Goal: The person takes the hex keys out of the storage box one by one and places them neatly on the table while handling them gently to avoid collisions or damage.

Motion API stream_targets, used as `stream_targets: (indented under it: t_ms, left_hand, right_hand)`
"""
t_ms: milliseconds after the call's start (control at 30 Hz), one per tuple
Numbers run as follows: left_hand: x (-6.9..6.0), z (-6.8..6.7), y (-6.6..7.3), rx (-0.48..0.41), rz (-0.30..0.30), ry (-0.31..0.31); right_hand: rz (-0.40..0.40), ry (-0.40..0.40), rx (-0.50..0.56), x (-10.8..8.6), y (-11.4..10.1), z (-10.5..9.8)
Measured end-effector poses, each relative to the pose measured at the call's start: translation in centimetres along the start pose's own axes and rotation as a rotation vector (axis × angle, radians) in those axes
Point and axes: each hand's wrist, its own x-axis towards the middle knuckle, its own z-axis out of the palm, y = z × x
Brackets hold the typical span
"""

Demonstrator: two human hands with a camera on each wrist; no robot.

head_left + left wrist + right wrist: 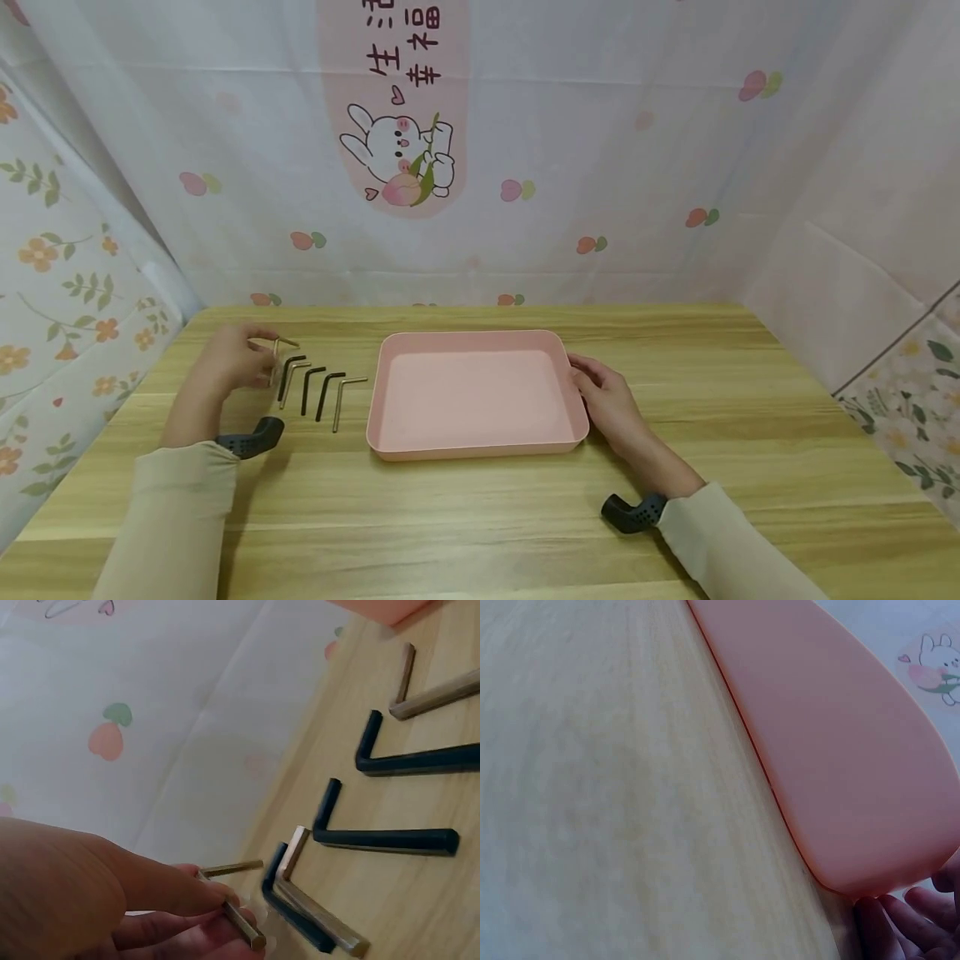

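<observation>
My left hand (238, 360) pinches a gold-coloured hex key (241, 922) between thumb and fingers at the left of the table. Just right of that hand, several more L-shaped hex keys lie in a loose row. A black hex key (296, 919) and a gold hex key (322, 913) lie close together, then two black hex keys (306, 392) and another gold hex key (337, 406). My right hand (611, 404) holds the right end of a shallow pink tray (480, 392), thumb at the rim and fingers along the outer side. No objects lie in the tray.
The wood-grain table (480, 525) carries everything. A white printed cloth (600, 150) hangs behind it, and floral cloth (67, 275) hangs at the left. Black wrist bands (255, 437) sit on both forearms.
</observation>
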Motion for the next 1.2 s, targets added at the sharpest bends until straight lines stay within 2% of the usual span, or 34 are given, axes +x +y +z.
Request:
stream_targets:
  t_ms: [233,400,500,633,967,1200]
  left_hand:
    - [0.4,0.2,-0.8,0.014,-0.036,0.023]
    - [0.3,0.3,-0.7,0.029,-0.089,0.052]
    - [0.1,0.4,-0.5,0.079,-0.100,0.081]
    - [0.0,0.8,-0.4,0.160,-0.080,0.133]
    - [-0.2,2.0,0.0,0.273,0.003,0.260]
    - [-0.3,2.6,0.4,0.286,-0.018,0.310]
  right_hand:
    - [0.003,0.003,-0.001,0.1,0.1,0.0]
    - [0.005,0.009,-0.001,0.1,0.1,0.0]
    - [0.002,0.006,0.007,0.1,0.1,-0.1]
    - [-0.009,-0.002,0.006,0.0,0.0,0.0]
    - [-0.009,0.002,0.006,0.1,0.1,-0.1]
    - [-0.017,-0.006,0.022,0.0,0.2,-0.1]
